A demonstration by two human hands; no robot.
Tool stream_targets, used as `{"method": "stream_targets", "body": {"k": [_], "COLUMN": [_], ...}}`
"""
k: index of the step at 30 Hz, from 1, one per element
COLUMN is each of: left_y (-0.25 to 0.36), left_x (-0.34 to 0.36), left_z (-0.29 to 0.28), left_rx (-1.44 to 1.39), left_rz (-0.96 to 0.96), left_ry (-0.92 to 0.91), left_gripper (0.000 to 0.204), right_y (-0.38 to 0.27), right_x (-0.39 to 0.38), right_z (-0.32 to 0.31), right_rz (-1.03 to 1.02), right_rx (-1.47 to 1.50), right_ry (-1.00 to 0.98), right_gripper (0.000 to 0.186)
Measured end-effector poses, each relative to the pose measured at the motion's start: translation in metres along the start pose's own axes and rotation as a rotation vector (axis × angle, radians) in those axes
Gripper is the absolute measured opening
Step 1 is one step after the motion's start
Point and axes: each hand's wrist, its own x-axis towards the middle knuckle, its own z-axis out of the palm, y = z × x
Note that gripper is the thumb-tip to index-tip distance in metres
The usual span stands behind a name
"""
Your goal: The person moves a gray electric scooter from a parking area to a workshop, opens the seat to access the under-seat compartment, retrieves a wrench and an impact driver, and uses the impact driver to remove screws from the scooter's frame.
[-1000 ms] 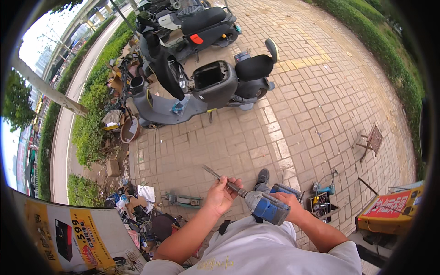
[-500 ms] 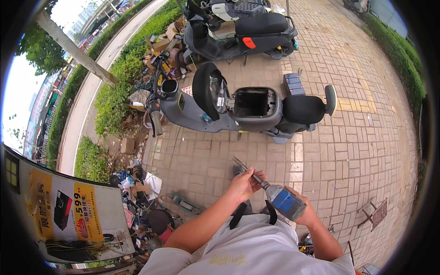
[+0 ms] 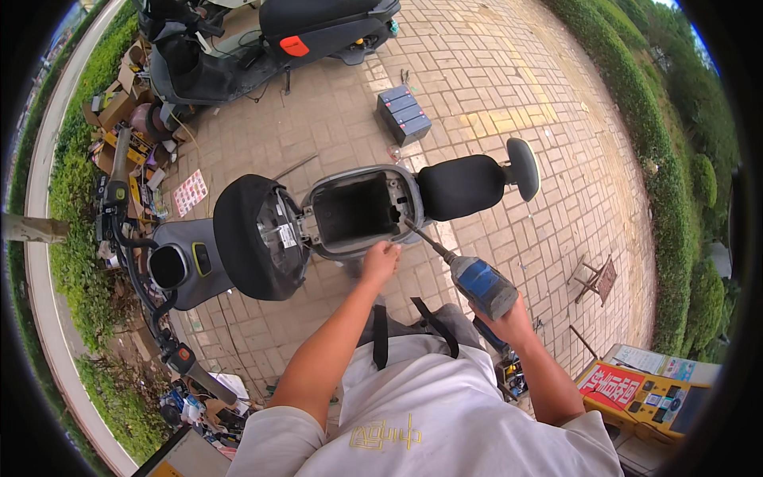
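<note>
My right hand (image 3: 504, 316) is wrapped round a blue and grey cordless power driver (image 3: 481, 285). Its long bit points up and left, the tip at the rear rim of an open storage compartment (image 3: 354, 213) on a grey electric scooter (image 3: 191, 270). The front seat (image 3: 254, 238) is flipped up toward the handlebars. Beside the compartment's near rim, my left hand (image 3: 381, 261) has its fingers curled together; whatever they may hold is too small to make out. Behind the compartment sits a black rear seat (image 3: 461, 188) with a backrest (image 3: 523, 169).
A block of dark batteries (image 3: 404, 115) lies on the paving beyond the scooter. Another scooter (image 3: 318, 32) is parked farther off. Boxes and scrap (image 3: 127, 119) line the left hedge. At right are a small folding stool (image 3: 596, 280) and a yellow machine (image 3: 648, 397).
I have come up to the scooter and turned somewhat right. The driver's bit has moved to the compartment rim. My left hand has left the bit and now is at the near rim.
</note>
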Motion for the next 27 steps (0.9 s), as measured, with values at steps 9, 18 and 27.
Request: {"method": "stream_targets", "body": {"k": [9, 18, 27], "left_y": [0.000, -0.001, -0.008], "left_x": [0.093, 0.145, 0.153], "left_z": [-0.001, 0.021, 0.029], "left_rx": [0.473, 0.686, 0.640], "left_rz": [0.287, 0.322, 0.350], "left_ry": [0.073, -0.112, -0.020], "left_gripper": [0.022, 0.040, 0.030], "right_y": [-0.019, -0.003, -0.038], "right_x": [0.084, 0.117, 0.154], "right_z": [0.028, 0.033, 0.025], "right_rz": [0.118, 0.290, 0.215], "right_rx": [0.017, 0.002, -0.330], "right_ry": [0.089, 0.062, -0.110], "right_gripper": [0.031, 0.035, 0.052]}}
